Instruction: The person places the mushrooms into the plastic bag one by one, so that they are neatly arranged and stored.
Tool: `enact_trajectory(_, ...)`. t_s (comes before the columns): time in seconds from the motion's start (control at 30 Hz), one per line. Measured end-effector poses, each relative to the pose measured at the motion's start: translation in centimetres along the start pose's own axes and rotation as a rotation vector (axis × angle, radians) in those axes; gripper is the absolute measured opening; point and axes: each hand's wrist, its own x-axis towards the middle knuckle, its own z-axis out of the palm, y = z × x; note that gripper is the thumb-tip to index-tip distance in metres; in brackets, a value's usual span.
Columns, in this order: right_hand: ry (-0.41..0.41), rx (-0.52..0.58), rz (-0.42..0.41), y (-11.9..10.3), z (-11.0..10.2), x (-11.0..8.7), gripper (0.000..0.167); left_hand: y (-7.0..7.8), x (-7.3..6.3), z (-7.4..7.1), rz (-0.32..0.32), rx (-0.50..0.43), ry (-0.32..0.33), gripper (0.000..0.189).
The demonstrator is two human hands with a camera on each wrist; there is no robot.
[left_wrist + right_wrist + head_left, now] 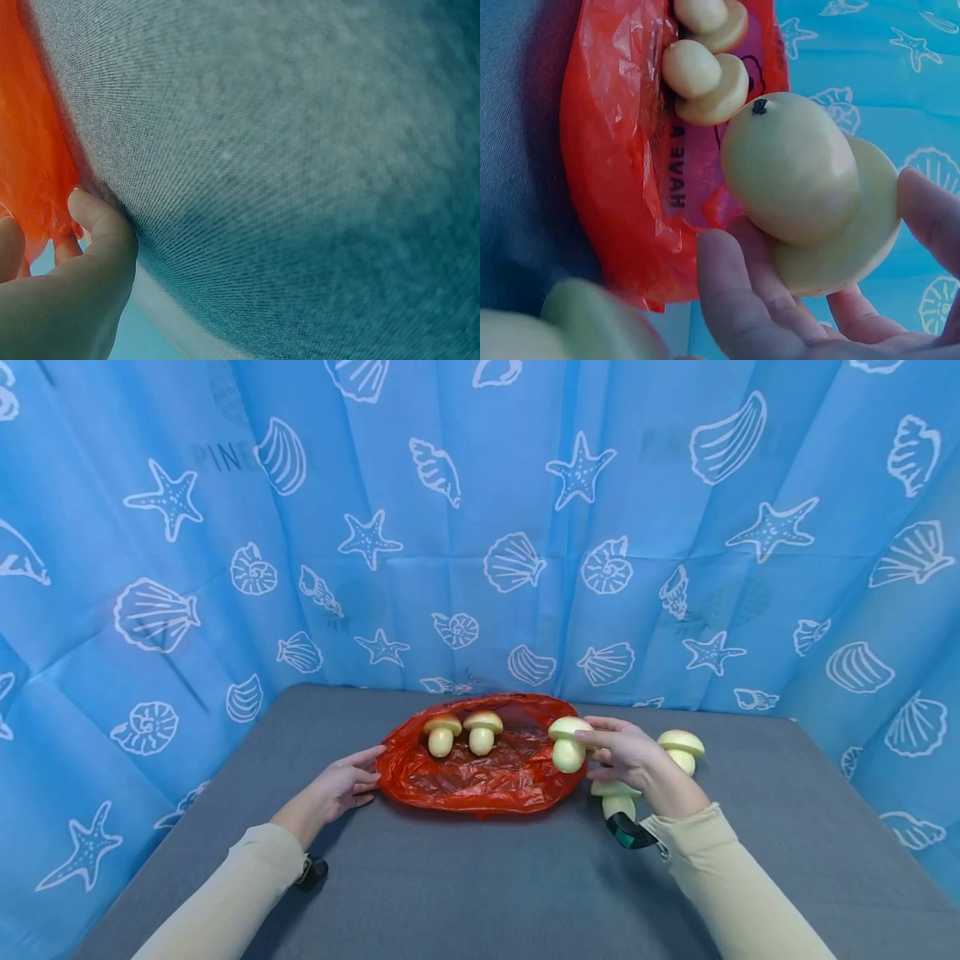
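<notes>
A red plastic bag (480,797) lies with its mouth spread wide on the grey table. Two toy mushrooms, a left one (441,737) and a right one (482,735), are inside it. At the bag's left rim my left hand (337,789) pinches the plastic. My right hand (630,756) grips another pale yellow-green mushroom (802,180) by its cap, over the bag's right rim, stem pointing down. The right wrist view shows a small dark mark at its stem end.
On the table right of the bag are two more mushrooms, a far one (681,747) and a near one (617,795) partly hidden by my right hand and wrist strap. A blue curtain (480,527) with white shells hangs behind the grey table (450,893).
</notes>
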Motion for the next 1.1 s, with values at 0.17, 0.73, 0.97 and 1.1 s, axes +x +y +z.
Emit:
enact_trajectory(0.17,0.012,0.019,0.016,-0.2,0.9,0.9,0.069,0.0,0.0,0.1,0.002,0.006,0.0,0.056)
enact_trajectory(0.73,0.062,0.04,0.059,-0.1,3.6,4.4,0.06,0.1,0.0,-0.1,0.004,0.024,0.011,0.055)
enact_trajectory(0.97,0.14,0.029,0.045,0.2,5.0,6.1,0.062,0.0,0.0,-0.1,0.005,0.02,0.007,0.055)
enact_trajectory(1.1,0.181,0.008,0.04,0.7,5.5,7.0,0.063,0.0,0.0,0.0,0.008,0.029,0.001,0.055)
